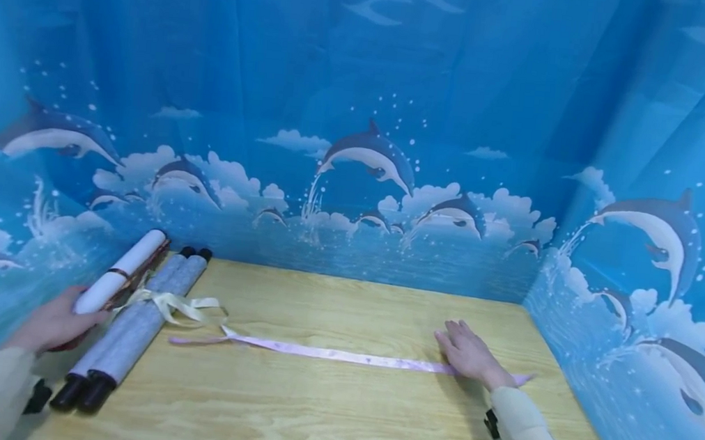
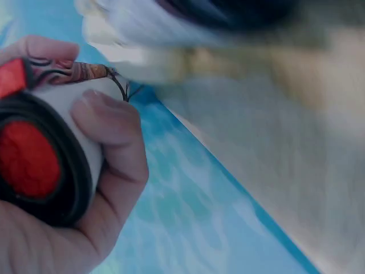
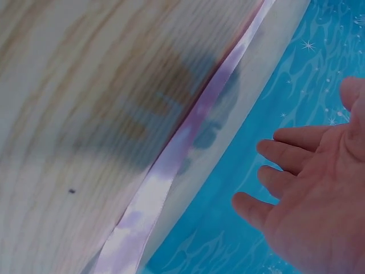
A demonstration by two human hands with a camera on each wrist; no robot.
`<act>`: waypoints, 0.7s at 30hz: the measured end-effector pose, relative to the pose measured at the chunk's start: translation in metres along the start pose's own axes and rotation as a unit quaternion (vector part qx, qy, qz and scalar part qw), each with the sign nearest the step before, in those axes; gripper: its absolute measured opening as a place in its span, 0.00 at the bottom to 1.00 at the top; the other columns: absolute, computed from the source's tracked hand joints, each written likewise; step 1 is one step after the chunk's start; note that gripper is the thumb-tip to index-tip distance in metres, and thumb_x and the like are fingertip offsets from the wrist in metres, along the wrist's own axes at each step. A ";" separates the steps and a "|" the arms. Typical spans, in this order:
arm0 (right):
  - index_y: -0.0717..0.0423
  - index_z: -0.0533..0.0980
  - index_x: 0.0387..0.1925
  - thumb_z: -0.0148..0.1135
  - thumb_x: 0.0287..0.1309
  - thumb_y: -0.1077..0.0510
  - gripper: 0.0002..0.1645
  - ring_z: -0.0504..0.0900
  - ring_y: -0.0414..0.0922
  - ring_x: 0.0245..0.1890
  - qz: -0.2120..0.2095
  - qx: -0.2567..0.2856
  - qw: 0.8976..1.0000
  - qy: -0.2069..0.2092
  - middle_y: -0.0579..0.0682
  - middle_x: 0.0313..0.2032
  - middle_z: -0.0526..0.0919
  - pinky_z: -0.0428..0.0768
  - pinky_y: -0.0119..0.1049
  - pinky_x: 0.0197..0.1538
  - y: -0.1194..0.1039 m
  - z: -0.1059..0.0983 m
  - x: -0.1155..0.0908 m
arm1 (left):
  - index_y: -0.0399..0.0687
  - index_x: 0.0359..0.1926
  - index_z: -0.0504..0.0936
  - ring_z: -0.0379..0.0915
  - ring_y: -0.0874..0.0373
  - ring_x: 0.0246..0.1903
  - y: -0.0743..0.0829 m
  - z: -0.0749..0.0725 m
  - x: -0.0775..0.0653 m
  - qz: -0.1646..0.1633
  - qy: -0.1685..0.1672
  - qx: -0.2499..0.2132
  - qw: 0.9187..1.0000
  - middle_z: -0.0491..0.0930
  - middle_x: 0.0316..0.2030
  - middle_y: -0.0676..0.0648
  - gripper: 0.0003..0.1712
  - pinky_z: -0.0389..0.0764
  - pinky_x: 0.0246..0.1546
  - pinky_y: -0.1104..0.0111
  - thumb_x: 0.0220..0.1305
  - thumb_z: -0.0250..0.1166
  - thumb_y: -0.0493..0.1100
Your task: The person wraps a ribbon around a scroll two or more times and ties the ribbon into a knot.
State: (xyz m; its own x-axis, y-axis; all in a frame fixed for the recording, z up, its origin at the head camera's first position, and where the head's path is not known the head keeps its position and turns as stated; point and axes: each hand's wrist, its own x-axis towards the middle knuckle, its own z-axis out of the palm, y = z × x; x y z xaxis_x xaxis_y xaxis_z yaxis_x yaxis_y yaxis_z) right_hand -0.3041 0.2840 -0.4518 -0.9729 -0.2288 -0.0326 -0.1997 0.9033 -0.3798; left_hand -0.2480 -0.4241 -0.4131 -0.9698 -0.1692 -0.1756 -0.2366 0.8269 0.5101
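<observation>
In the lower left of the head view, the left hand (image 1: 57,323) is gripping a white scroll (image 1: 117,280) near its lower end, the fingers curling round it. The scroll is tilting toward the upper right, with a dark tie (image 1: 120,272) circling its middle and a brown patterned edge running along its right side. In the left wrist view, its near end is showing a red disc (image 2: 28,157) inside a black rim (image 2: 77,182).

Just right of it, two pale grey scrolls (image 1: 135,334) are lying side by side on the wood-grain surface (image 1: 335,414), black knobs (image 1: 97,390) projecting at their ends and a cream ribbon (image 1: 172,304) binding them in a bow.

A lilac ribbon (image 1: 328,353) is stretching from centre left to the right of the frame. Over its right part, the right hand (image 1: 469,352) is hovering with released fingers, holding nothing; the right wrist view is showing them apart from the ribbon and slightly bent. A blue dolphin-print curtain (image 1: 367,53) is filling the upper part of the frame
</observation>
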 end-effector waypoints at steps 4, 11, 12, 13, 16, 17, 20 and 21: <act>0.73 0.54 0.70 0.31 0.76 0.40 0.42 0.47 0.68 0.74 -0.004 -0.002 1.000 0.008 0.71 0.71 0.56 0.48 0.63 0.72 -0.002 0.001 0.001 | 0.21 0.71 0.33 0.54 0.24 0.58 0.022 0.001 -0.005 -0.030 -0.040 -0.080 0.996 0.47 0.63 0.16 0.62 0.69 0.51 0.37 0.65 0.53 0.68; 0.73 0.54 0.70 0.34 0.76 0.42 0.40 0.48 0.67 0.73 -0.007 0.007 1.000 0.003 0.71 0.71 0.56 0.49 0.62 0.73 -0.010 0.006 0.004 | 0.23 0.71 0.27 0.64 0.35 0.54 0.056 0.008 -0.014 -0.039 -0.110 -0.166 0.979 0.53 0.62 0.19 0.57 0.76 0.45 0.53 0.69 0.46 0.63; 0.73 0.55 0.70 0.34 0.76 0.42 0.40 0.49 0.67 0.73 -0.008 0.008 1.000 0.004 0.71 0.71 0.56 0.50 0.62 0.73 -0.012 0.006 0.005 | 0.24 0.71 0.28 0.69 0.39 0.49 0.060 0.010 -0.015 -0.035 -0.115 -0.183 0.976 0.61 0.58 0.21 0.55 0.77 0.42 0.57 0.70 0.45 0.61; 0.73 0.55 0.70 0.35 0.76 0.43 0.39 0.50 0.67 0.73 -0.009 0.007 1.000 0.005 0.70 0.71 0.57 0.50 0.61 0.73 -0.013 0.007 0.005 | 0.24 0.72 0.31 0.73 0.45 0.42 0.064 0.013 -0.016 -0.028 -0.117 -0.196 0.973 0.69 0.52 0.25 0.52 0.77 0.37 0.61 0.71 0.45 0.60; 0.72 0.56 0.70 0.36 0.76 0.43 0.39 0.51 0.67 0.73 -0.016 0.003 1.000 0.007 0.70 0.71 0.58 0.51 0.61 0.73 -0.018 0.009 0.007 | 0.26 0.72 0.37 0.74 0.57 0.28 0.075 0.023 -0.020 -0.018 -0.124 -0.242 0.962 0.76 0.36 0.43 0.46 0.78 0.29 0.65 0.72 0.45 0.56; 0.72 0.56 0.70 0.36 0.76 0.44 0.39 0.52 0.67 0.73 -0.019 0.004 1.000 0.007 0.70 0.71 0.58 0.51 0.61 0.73 -0.019 0.010 0.007 | 0.26 0.72 0.39 0.74 0.58 0.26 0.078 0.027 -0.022 -0.014 -0.126 -0.250 0.960 0.76 0.34 0.45 0.45 0.78 0.28 0.66 0.72 0.45 0.55; 0.72 0.56 0.70 0.37 0.76 0.43 0.39 0.52 0.66 0.73 -0.029 0.003 1.000 0.005 0.69 0.71 0.58 0.51 0.60 0.73 -0.023 0.014 0.008 | 0.29 0.72 0.40 0.74 0.58 0.29 0.088 0.036 -0.026 -0.010 -0.120 -0.250 0.961 0.76 0.38 0.44 0.45 0.78 0.29 0.66 0.71 0.47 0.57; 0.71 0.56 0.70 0.38 0.76 0.43 0.39 0.52 0.66 0.73 -0.030 0.004 1.000 0.005 0.69 0.71 0.59 0.52 0.60 0.73 -0.024 0.015 0.008 | 0.31 0.73 0.41 0.74 0.58 0.30 0.091 0.040 -0.028 -0.006 -0.118 -0.248 0.962 0.77 0.40 0.42 0.45 0.78 0.30 0.65 0.71 0.47 0.57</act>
State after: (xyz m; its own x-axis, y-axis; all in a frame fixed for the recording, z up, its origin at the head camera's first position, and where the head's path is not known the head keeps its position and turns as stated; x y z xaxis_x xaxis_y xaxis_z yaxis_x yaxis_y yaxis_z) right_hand -0.3050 0.2550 -0.4565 -0.9603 -0.2791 0.0007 -0.2574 0.8846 -0.3890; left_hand -0.2403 -0.3229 -0.3951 -0.9403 -0.0031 -0.3404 -0.3037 0.4591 0.8348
